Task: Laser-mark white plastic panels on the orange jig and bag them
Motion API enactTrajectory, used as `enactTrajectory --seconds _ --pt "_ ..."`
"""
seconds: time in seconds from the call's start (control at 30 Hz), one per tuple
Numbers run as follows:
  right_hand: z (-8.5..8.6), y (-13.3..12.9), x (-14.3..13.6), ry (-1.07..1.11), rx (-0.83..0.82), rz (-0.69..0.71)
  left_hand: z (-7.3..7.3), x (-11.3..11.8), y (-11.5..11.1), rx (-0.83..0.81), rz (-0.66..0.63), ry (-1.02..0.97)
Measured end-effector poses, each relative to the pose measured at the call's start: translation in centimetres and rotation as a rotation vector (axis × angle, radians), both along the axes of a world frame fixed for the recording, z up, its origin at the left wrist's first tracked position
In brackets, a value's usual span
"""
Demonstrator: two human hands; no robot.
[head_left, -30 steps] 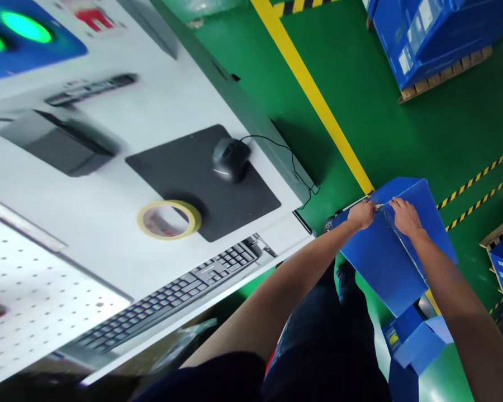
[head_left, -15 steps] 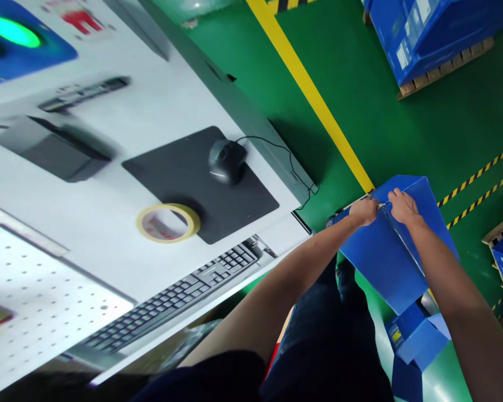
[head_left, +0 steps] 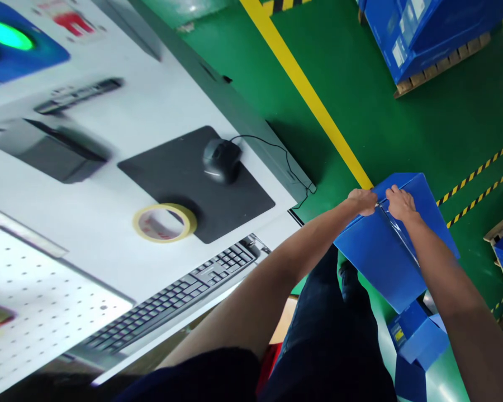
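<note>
A closed blue box (head_left: 381,262) stands on the floor at the right of the head view, with a shiny clear strip of tape (head_left: 403,237) along its top seam. Over the far end of that seam, my left hand (head_left: 362,202) is closed, knuckles up; what its fingers hold is hidden. Just right of it, across a narrow gap, my right hand (head_left: 401,202) has its fingers bent and pressed together on the box top beside the tape. Whatever is under those fingertips is too small to make out.
To the left is a white desk (head_left: 109,223) with a keyboard (head_left: 176,296), a mouse (head_left: 222,160) on a dark pad, and a yellow tape roll (head_left: 165,223). Open blue boxes (head_left: 419,340) lie near my legs. Blue boxes on a pallet (head_left: 444,64) stand far right.
My left hand has shifted slightly up and left, staying closed near the seam's end. The right hand remains on the box top. The whole view has moved a little.
</note>
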State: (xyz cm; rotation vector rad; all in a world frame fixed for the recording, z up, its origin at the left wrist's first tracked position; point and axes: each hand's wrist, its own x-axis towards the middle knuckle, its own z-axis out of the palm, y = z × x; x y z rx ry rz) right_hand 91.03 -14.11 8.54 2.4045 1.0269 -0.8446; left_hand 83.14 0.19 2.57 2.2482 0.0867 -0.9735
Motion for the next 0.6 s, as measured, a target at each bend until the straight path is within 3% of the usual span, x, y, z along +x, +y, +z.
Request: enactTrajectory --seconds 0.2,0.3,0.4,0.5,0.6 --pt "-0.2 -1.1 0.2 0.062 0.125 -0.131 0.1 -5.2 1.8 0.023 -0.052 0.171" --pt "-0.7 -2.6 -0.6 0.138 0.262 -0.267 0.3 -7.8 3.3 0.030 0.072 0.165" --pt "-1.1 -5.3 -3.8 0.231 0.457 -0.469 1.1 -9.6 3.6 0.001 0.258 0.091" --pt "-1.2 -9.5 -9.8 0.373 0.640 -0.734 2.4 -11.2 0.0 -0.176 0.381 0.086" --pt "-1.0 -14.6 -17.1 0.582 0.796 -1.040 4.0 -13.8 -7.9 -0.422 0.386 0.175"
